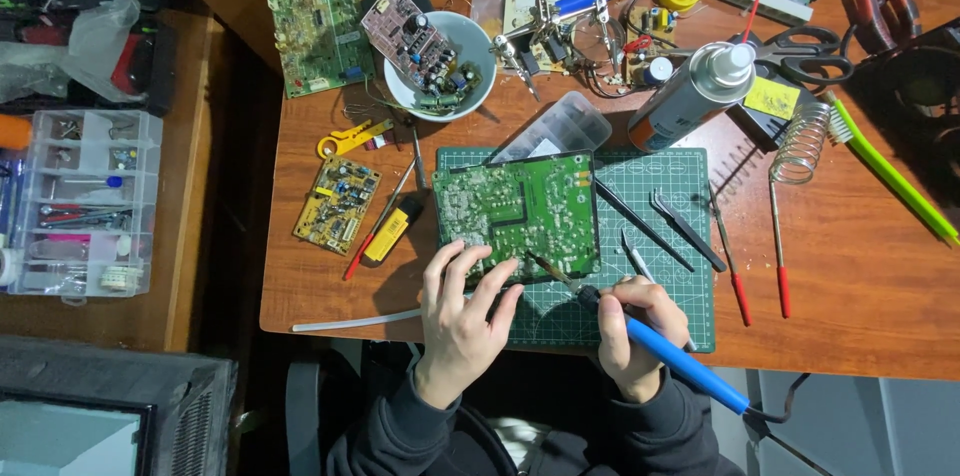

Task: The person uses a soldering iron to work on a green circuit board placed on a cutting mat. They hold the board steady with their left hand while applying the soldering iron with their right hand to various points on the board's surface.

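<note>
Between my hands, a green circuit board (520,213) lies solder-side up on a green cutting mat (660,176). My left hand (462,316) rests its spread fingers on the board's near edge, pinning it without closing around it. My right hand (635,328) is closed around a blue-handled soldering iron (640,336), its tip touching the board just beside my left fingertips. Beyond my right hand, tweezers (685,229) and red-handled probes (733,261) lie on the mat. Left of my left hand sits a yellow lighter (392,231).
</note>
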